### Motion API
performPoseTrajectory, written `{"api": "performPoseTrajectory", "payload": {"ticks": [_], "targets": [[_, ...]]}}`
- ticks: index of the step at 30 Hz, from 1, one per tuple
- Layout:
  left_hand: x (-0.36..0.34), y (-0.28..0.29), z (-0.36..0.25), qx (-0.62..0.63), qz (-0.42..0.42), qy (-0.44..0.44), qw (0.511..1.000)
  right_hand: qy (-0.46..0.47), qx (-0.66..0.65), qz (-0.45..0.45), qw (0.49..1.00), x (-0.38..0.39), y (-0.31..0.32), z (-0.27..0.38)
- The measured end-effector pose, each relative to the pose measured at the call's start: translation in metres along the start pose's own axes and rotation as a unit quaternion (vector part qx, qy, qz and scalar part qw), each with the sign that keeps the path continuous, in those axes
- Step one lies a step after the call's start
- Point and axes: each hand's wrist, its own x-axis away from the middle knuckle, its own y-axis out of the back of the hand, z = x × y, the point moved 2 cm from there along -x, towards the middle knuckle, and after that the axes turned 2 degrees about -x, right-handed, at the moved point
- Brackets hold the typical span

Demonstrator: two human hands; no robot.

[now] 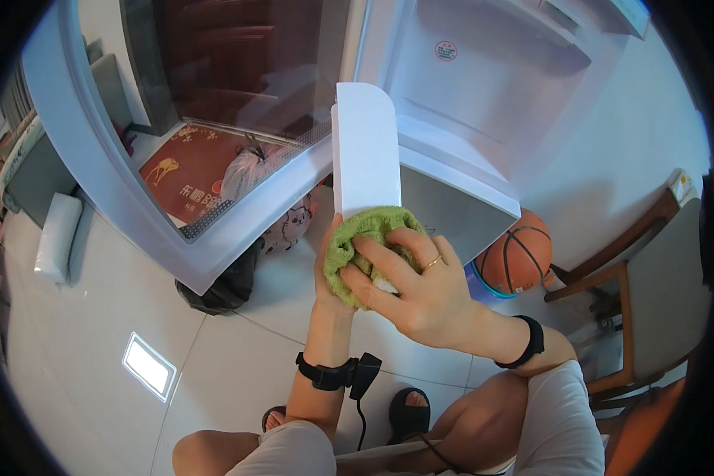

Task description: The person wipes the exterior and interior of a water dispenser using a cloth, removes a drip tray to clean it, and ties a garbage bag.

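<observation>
A long white plastic piece point(368, 151) with one rounded far corner juts away from me, in front of the open white fridge-like cabinet point(462, 83). My left hand point(324, 274) grips its near end from the left and below, partly hidden by a bunched green cloth point(340, 247). On top, my right hand point(428, 293) presses that cloth against the near end, fingers bent into its folds. Between the fingers a small white patch shows, too little to identify. Both hands are close together, above my knees.
On the left, the cabinet's glass door point(107, 186) stands open. Near it on the floor lie a black bag point(232, 279) and a white wrapped package point(58, 238). A basketball point(517, 252) rests in a blue bin point(484, 289), beside a wooden chair point(628, 317). Beyond the door lies a red mat point(166, 174).
</observation>
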Motion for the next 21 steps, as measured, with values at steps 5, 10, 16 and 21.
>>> {"api": "performPoseTrajectory", "payload": {"ticks": [5, 10, 16, 21], "targets": [[0.012, 0.0, 0.003, -0.093, -0.057, -0.001, 0.994, 0.024, 0.0, -0.009, 1.0, 0.004, -0.006, -0.015], [0.025, 0.003, 0.011, -0.395, -0.132, 0.164, 0.894, -0.088, 0.084, -0.065, 0.99, -0.009, -0.001, -0.069], [0.026, -0.015, 0.033, -0.457, -0.111, 0.028, 0.882, -0.098, 0.107, 0.007, 0.989, 0.006, 0.007, -0.063], [0.034, 0.003, 0.021, -0.461, -0.162, 0.023, 0.872, -0.034, 0.027, 0.138, 0.989, 0.005, 0.01, -0.022]]}}
